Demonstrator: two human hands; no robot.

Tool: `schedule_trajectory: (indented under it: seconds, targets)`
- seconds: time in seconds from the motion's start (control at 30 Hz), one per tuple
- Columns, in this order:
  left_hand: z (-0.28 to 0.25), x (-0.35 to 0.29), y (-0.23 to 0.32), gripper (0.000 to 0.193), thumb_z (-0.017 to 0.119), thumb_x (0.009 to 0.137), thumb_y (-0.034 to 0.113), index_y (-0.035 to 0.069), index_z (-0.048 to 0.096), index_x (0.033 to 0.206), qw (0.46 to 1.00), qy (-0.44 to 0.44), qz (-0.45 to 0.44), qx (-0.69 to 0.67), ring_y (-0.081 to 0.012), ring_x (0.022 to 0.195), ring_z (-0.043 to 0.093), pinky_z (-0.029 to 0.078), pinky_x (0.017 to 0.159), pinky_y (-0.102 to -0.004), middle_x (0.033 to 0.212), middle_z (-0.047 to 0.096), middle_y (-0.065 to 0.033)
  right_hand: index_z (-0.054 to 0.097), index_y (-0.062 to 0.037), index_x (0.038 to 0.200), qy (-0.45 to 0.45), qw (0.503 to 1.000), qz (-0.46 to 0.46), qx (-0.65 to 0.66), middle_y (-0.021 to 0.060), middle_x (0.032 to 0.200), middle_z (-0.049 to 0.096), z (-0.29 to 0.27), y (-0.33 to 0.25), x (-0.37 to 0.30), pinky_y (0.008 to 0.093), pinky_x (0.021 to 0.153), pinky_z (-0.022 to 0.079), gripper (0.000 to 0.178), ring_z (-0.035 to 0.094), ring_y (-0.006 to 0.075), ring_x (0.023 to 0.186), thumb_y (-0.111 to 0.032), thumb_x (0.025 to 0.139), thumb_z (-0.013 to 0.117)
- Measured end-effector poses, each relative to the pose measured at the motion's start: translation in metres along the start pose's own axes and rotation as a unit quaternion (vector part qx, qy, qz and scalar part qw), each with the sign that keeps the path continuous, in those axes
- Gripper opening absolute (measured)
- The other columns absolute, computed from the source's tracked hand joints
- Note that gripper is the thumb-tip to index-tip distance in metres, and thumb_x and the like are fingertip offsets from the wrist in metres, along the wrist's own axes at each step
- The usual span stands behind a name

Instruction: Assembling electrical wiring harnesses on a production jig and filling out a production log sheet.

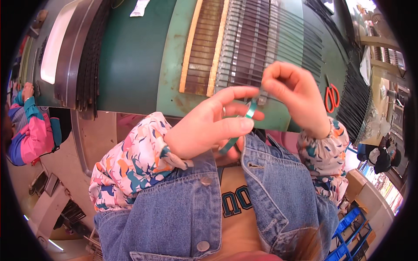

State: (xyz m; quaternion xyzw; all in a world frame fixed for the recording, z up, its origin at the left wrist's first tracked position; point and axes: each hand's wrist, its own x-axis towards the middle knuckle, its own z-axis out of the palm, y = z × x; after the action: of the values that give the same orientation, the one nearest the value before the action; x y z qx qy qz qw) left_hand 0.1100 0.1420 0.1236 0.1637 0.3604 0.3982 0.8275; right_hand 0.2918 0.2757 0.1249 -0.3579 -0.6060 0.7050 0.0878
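My left hand point(204, 126) holds a narrow roll of green tape point(251, 109) between thumb and fingers. The lower curve of the roll shows beneath the hand, and a ring is on one finger. Just right of it, my right hand point(298, 93) is raised with fingers curled in toward the thumb. Whatever it pinches, if anything, is too small or blurred to make out. Both hands hover over the bench's near edge, in front of a row of dark flat strips point(244, 56) with clear, shiny bands across them. Thin dark leads point(300, 35) run from these strips to the right.
A wood-edged brown panel point(202, 52) lies left of the strips on the green bench mat point(172, 78). Red-handled scissors point(332, 98) rest at the right, beside bundled black leads point(355, 104). Stacked dark strips point(89, 56) and a white tray point(58, 43) are far left, near another person's hand point(28, 90).
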Motion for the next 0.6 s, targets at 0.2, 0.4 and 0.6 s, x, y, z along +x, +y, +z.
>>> schedule_trajectory:
  seconds: [0.2,0.4,0.6]
  targets:
    - [0.015,0.021,-0.018,0.054,0.061,0.086,0.014,0.004,0.042,0.136,0.813,-0.009,0.426,0.397,-0.0272,0.100,0.062,0.045,0.095,-0.0432,0.122,0.058,-0.0140,0.067,0.0014,0.091,0.303,0.816,-0.245,-0.427,0.0099,0.076,0.067,-0.096,-0.003,0.121,0.0268,0.067,0.048,0.016,0.060,0.0125,0.068,-0.013,0.084,0.065]
    - [0.022,0.005,-0.021,0.056,0.063,0.086,0.018,0.005,0.042,0.136,0.830,-0.190,0.315,0.419,-0.0290,0.116,0.055,0.032,0.108,-0.0508,0.128,0.056,-0.0096,0.071,-0.0036,0.090,0.248,0.847,-0.179,-0.434,0.0155,0.082,0.069,-0.126,0.017,0.177,0.0345,0.074,0.051,0.019,0.066,0.0269,0.077,-0.020,0.081,0.066]
    - [0.016,0.004,-0.023,0.054,0.062,0.087,0.018,0.004,0.043,0.135,0.849,-0.198,0.298,0.388,-0.0307,0.114,0.055,0.039,0.103,-0.0418,0.128,0.055,-0.0118,0.070,-0.0025,0.091,0.230,0.851,-0.175,-0.438,0.0141,0.083,0.069,-0.123,0.011,0.177,0.0336,0.074,0.050,0.020,0.066,0.0264,0.077,-0.020,0.082,0.065]
